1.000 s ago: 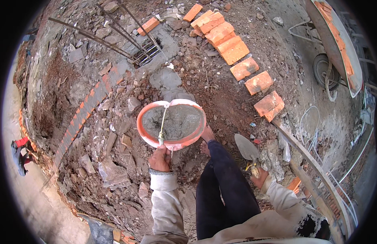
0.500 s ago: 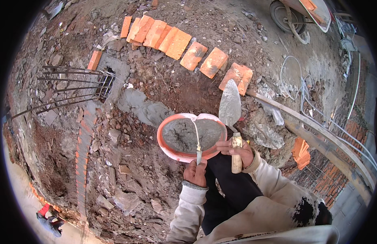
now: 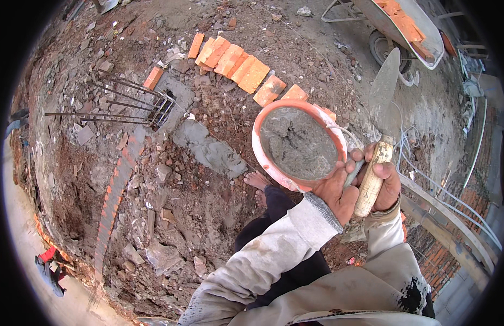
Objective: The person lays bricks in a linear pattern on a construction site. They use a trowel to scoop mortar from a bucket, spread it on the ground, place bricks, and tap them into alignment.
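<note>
- Bucket (image 3: 256,140) is in front of you, mouth up, over the ground (image 3: 170,223). It covers part of the right end of the brick (image 3: 252,74) row. It looks lifted, but its underside is hidden.
- Your left hand (image 3: 334,196) is by the bucket's near right rim. Its fingers curl around the grey grip (image 3: 354,173) on the cord (image 3: 347,132), with little gap.
- Your right hand (image 3: 390,187) wraps the trowel's (image 3: 385,92) wooden handle. The blade points away from you. Both hands are close; some fingertips are hard to tell apart.
- Wet mortar (image 3: 298,142) nearly fills the bucket, so it should feel heavy and may swing or tip. The mortar looks thick and soft. The rim may be slippery, so the grip seems the best hold.
- The trowel should be light, with a stiff blade. Hold it by the wood.
- More mortar (image 3: 208,148) lies on the ground, beside your bare foot (image 3: 256,179).
</note>
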A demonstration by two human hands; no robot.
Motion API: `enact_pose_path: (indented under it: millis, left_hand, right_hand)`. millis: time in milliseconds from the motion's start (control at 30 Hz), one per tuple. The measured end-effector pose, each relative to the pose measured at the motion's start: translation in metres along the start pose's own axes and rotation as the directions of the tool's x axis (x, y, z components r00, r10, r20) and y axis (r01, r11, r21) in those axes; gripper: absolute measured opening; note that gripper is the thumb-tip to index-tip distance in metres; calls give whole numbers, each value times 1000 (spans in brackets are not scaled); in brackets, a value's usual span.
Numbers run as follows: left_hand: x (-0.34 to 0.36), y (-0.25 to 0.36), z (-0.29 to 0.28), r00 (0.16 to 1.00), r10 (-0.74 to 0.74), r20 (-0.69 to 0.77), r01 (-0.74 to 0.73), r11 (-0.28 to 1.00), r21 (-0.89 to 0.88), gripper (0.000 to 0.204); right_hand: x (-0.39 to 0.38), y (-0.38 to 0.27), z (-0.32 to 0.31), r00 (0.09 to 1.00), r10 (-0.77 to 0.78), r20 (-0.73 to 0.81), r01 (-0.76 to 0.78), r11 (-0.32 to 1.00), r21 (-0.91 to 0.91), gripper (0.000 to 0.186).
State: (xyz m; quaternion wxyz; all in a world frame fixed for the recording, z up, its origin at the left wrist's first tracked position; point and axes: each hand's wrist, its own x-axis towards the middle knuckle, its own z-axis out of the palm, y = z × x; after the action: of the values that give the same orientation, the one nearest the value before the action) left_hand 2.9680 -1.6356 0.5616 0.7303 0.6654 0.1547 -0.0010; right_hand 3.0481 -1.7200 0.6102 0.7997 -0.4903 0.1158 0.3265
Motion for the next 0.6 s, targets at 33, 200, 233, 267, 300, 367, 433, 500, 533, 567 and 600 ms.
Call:
enact_pose_path:
  millis: [33, 200, 233, 267, 300, 367, 433, 500, 533, 567, 600]
  left_hand:
    - [11, 5, 5, 1000, -7, -16, 6, 999, -43, 36]
    - [65, -28, 17, 994, -105, 22, 107, 982, -156, 38]
    - [77, -33, 17, 988, -138, 64, 146, 979, -141, 38]
    - [89, -36, 16, 983, -168, 77, 172, 984, -51, 39]
    - [95, -34, 10, 980, -192, 57, 188, 980, 65, 39]
    - [98, -36, 11, 991, -129, -21, 130, 972, 196, 43]
    - [78, -51, 6, 990, -18, -137, 56, 960, 276, 43]
    - [56, -78, -3, 963, 152, -221, -70, 938, 339, 45]
    - [39, -81, -11, 984, 15, -179, 28, 971, 238, 43]
    - [23, -109, -10, 981, -59, -182, 101, 968, 231, 43]
    - [6, -125, -9, 963, -196, -185, 225, 962, 156, 42]
  right_hand:
    - [4, -9, 1, 999, -37, -6, 37, 999, -31, 26]
    - [47, -15, -5, 995, -80, -67, 71, 989, -132, 24]
    - [60, -16, -12, 989, -112, -97, 88, 970, -226, 22]
    - [75, -15, -20, 984, -140, -111, 100, 946, -308, 20]
    - [91, -10, -30, 984, -131, -125, 83, 941, -328, 19]
    - [124, -19, -37, 979, -127, -158, 63, 933, -355, 18]
    - [162, -19, -60, 968, -88, -235, 6, 944, -329, 16]
    - [187, -16, -66, 971, -17, -240, -64, 943, -326, 15]
    - [195, -14, -67, 970, 16, -241, -96, 941, -325, 15]
    - [201, -10, -63, 977, 9, -214, -88, 927, -365, 13]
    - [206, -9, -65, 970, -7, -243, -78, 937, -340, 12]
